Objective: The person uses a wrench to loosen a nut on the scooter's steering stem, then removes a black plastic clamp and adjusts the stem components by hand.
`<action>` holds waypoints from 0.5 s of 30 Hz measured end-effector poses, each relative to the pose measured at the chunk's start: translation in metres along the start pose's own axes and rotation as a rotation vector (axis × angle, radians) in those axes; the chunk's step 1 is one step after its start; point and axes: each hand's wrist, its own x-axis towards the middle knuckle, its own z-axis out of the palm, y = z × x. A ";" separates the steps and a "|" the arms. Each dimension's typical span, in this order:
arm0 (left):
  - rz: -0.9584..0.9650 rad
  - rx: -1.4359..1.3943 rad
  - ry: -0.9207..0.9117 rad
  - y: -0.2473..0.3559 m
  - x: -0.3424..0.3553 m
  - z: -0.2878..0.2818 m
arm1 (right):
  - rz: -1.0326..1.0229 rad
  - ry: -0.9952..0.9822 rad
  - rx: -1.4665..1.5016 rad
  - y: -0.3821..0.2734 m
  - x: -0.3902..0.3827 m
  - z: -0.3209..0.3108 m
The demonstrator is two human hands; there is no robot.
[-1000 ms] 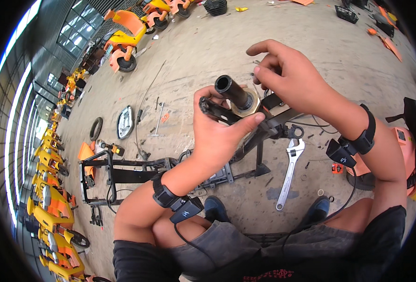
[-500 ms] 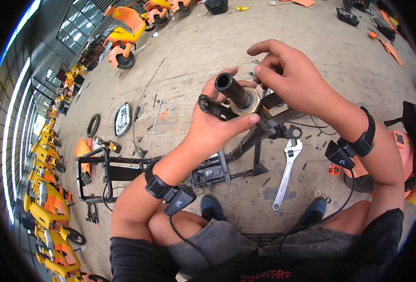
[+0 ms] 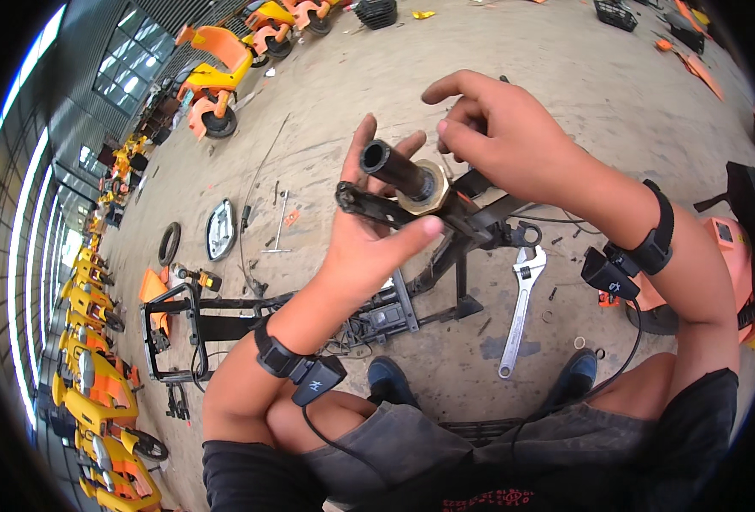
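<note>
A black scooter frame (image 3: pixel 458 273) stands in front of me, its head end raised between my hands. From it rises a hollow black tube (image 3: pixel 394 171) with a brass-coloured hex nut (image 3: pixel 426 189) around its base. My left hand (image 3: pixel 369 230) is cupped around this end with fingers spread, thumb beside the nut and index finger stretched upward. A black bracket (image 3: pixel 364 203) lies across its palm. Just right of the tube hangs my right hand (image 3: pixel 510 128), its index finger extended, the others bent, and nothing visible in it. An adjustable wrench (image 3: pixel 518 320) lies on the floor below.
Left on the floor are a T-handle wrench (image 3: pixel 281 226), a headlight-like part (image 3: pixel 221 229), a black ring (image 3: pixel 169 244) and a power drill (image 3: pixel 198 277). Small washers (image 3: pixel 580 342) lie near my right foot. Yellow-orange scooters (image 3: pixel 215 77) stand beyond and along the left.
My left hand's fingers have loosened and spread, and its thumb has come away from the nut. Both hands and the tube appear shifted left as the view moved. The right hand keeps its pose.
</note>
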 end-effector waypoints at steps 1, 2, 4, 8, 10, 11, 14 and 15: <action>-0.049 -0.012 -0.027 0.003 0.000 -0.003 | -0.007 0.003 -0.005 0.001 0.000 0.000; -0.099 -0.024 -0.053 0.003 0.001 -0.005 | -0.003 0.006 -0.022 0.001 -0.001 -0.001; -0.092 0.046 -0.034 0.003 0.002 -0.008 | -0.013 0.005 -0.032 -0.001 0.002 -0.002; -0.099 0.127 0.100 0.000 -0.001 0.003 | 0.001 0.014 -0.033 -0.001 0.000 -0.001; -0.081 0.224 0.175 -0.006 -0.002 0.009 | 0.012 0.016 -0.049 -0.002 0.000 -0.002; -0.136 0.253 0.231 -0.007 -0.001 0.012 | 0.024 0.009 -0.039 -0.003 0.000 -0.003; -0.083 0.219 0.196 -0.003 0.001 0.015 | 0.051 0.001 -0.021 -0.007 -0.001 -0.005; -0.067 0.160 0.151 -0.002 0.001 0.013 | 0.046 0.000 -0.017 -0.006 -0.001 -0.005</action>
